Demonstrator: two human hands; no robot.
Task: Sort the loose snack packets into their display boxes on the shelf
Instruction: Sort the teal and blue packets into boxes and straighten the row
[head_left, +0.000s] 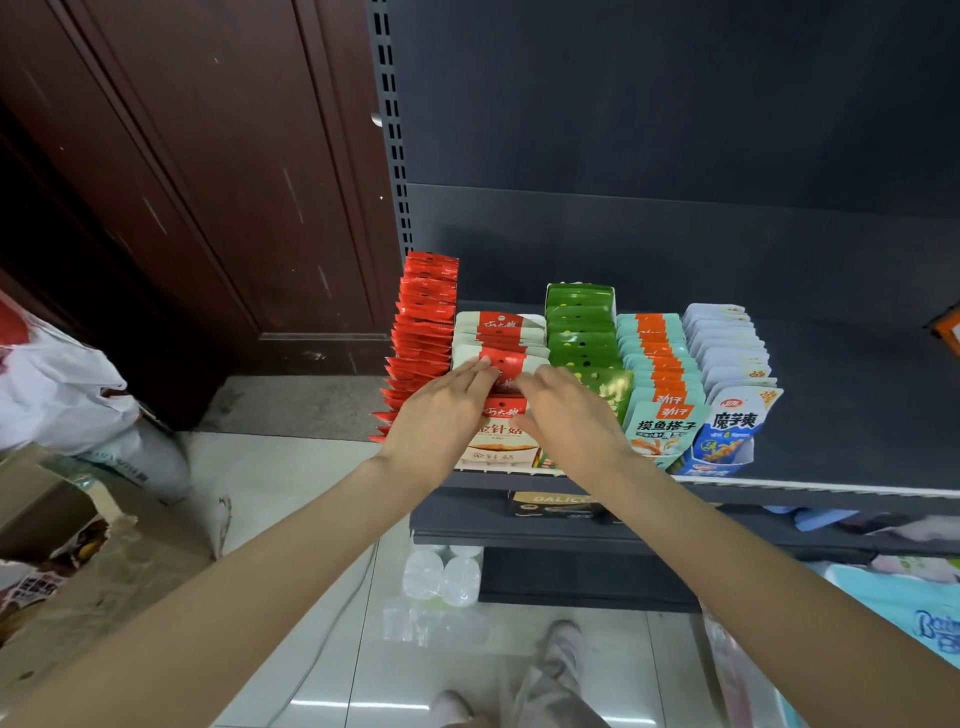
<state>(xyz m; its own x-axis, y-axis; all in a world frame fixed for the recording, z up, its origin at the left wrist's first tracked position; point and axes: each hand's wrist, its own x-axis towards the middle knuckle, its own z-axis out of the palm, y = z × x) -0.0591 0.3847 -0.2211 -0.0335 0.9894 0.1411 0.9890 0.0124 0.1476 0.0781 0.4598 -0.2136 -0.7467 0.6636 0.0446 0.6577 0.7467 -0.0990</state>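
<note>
White-and-red foil snack packets (497, 358) stand in a row in their cardboard display box (498, 457) on the dark metal shelf (857, 415), between red packets (423, 332) and green packets (579, 332). Both hands, left hand (439, 415) and right hand (566, 410), lie with straight fingers pressing on the row.

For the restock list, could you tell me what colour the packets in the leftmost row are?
Red, the leftmost row of packets, clearest in the head view.
</note>
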